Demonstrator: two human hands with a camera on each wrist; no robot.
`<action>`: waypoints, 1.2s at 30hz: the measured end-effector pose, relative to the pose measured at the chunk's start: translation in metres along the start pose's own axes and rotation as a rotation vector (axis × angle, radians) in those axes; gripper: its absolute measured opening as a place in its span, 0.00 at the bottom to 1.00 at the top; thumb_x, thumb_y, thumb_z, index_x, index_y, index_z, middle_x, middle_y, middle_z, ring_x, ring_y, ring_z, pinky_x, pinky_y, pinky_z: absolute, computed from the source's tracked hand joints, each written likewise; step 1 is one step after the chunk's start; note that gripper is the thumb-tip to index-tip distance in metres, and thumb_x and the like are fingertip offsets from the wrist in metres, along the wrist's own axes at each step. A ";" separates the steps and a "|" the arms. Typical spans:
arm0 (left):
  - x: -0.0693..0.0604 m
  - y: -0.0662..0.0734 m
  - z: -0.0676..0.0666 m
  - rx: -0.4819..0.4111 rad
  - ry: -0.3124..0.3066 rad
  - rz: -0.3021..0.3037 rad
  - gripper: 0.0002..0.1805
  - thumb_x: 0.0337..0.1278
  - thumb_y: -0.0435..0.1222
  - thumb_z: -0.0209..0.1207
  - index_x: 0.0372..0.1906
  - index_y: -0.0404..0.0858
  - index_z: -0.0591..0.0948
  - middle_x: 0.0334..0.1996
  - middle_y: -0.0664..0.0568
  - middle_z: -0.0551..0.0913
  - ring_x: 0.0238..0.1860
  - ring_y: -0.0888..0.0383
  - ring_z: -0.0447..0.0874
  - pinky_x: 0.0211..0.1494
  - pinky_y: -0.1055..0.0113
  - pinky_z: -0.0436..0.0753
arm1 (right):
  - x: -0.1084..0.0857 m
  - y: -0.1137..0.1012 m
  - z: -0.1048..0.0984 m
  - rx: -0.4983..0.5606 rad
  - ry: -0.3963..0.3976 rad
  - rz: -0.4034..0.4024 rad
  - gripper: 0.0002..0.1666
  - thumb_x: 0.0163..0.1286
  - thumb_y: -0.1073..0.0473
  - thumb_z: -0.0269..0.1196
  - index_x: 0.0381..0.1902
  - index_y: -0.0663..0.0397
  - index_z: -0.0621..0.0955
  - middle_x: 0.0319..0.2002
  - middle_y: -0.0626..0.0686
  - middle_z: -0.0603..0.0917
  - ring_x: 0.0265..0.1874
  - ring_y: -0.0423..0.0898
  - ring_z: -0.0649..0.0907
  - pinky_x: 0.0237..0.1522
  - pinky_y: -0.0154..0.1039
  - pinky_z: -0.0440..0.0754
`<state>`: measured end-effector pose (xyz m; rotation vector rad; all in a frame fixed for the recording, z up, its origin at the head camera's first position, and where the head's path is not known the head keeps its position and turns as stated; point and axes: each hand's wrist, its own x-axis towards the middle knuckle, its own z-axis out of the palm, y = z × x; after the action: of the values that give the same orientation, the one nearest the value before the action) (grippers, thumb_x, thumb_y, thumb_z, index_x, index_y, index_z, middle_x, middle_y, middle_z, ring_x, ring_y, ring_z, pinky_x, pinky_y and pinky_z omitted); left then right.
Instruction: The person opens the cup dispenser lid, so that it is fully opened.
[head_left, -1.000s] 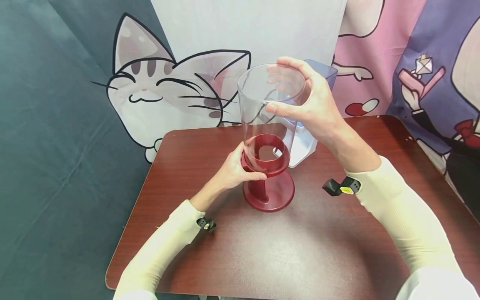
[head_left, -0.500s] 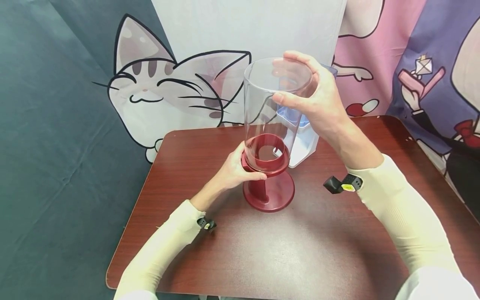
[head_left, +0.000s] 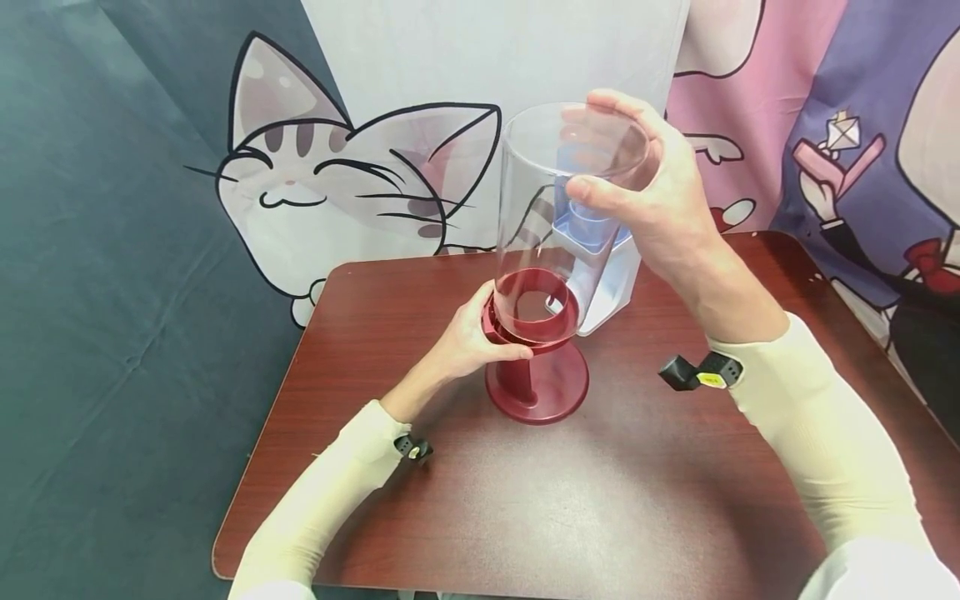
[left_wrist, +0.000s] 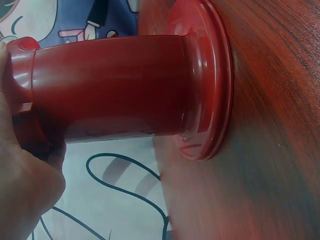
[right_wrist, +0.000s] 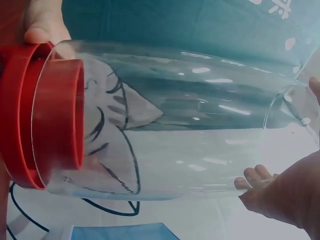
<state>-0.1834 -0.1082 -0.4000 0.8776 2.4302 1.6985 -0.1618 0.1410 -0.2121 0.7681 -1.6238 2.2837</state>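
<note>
In the head view a red stand (head_left: pixel 551 392) with a round foot and a ring-shaped top stands upright on the table. My left hand (head_left: pixel 474 340) grips it just below the ring, thumb in front. A tall clear cylinder (head_left: pixel 517 217) leans to the right over the ring. Near its upper rim, my right hand (head_left: pixel 671 196) holds it, thumb in front and fingers behind. From the right wrist, the lower rim of the cylinder surrounds the raised inner red collar (right_wrist: pixel 62 115). The left wrist view shows the stand's column (left_wrist: pixel 110 90), its foot on the tabletop.
A white holder (head_left: pixel 611 292) with a translucent blue container (head_left: pixel 585 221) stands behind the cylinder, partly seen through it. The brown table (head_left: pixel 375 333) ends at a cat-print cloth (head_left: pixel 285 233) at the back.
My right hand has moved up and to the right, tilting the top of the clear cylinder that way. The left hand and the red stand have stayed put.
</note>
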 end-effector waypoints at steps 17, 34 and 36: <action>0.000 -0.001 -0.001 -0.045 -0.018 0.006 0.54 0.47 0.38 0.82 0.80 0.51 0.66 0.70 0.57 0.77 0.70 0.48 0.75 0.62 0.55 0.86 | -0.003 -0.016 -0.023 0.083 0.062 -0.147 0.37 0.54 0.81 0.72 0.64 0.68 0.80 0.61 0.69 0.83 0.62 0.61 0.81 0.66 0.45 0.79; -0.006 0.036 -0.002 -0.070 -0.020 -0.030 0.52 0.48 0.31 0.79 0.79 0.39 0.65 0.71 0.45 0.76 0.69 0.45 0.75 0.61 0.52 0.86 | -0.017 -0.025 -0.066 0.219 0.123 -0.112 0.39 0.52 0.84 0.73 0.64 0.74 0.76 0.59 0.68 0.84 0.60 0.58 0.83 0.55 0.38 0.83; -0.006 0.035 -0.002 -0.066 -0.020 -0.026 0.52 0.48 0.31 0.79 0.79 0.39 0.65 0.70 0.45 0.76 0.68 0.48 0.75 0.61 0.53 0.86 | -0.018 -0.025 -0.070 0.217 0.136 -0.118 0.39 0.51 0.85 0.73 0.63 0.74 0.76 0.58 0.67 0.85 0.58 0.58 0.83 0.53 0.38 0.83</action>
<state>-0.1647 -0.1039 -0.3702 0.8480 2.3474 1.7414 -0.1541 0.2171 -0.2191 0.7169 -1.2529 2.3949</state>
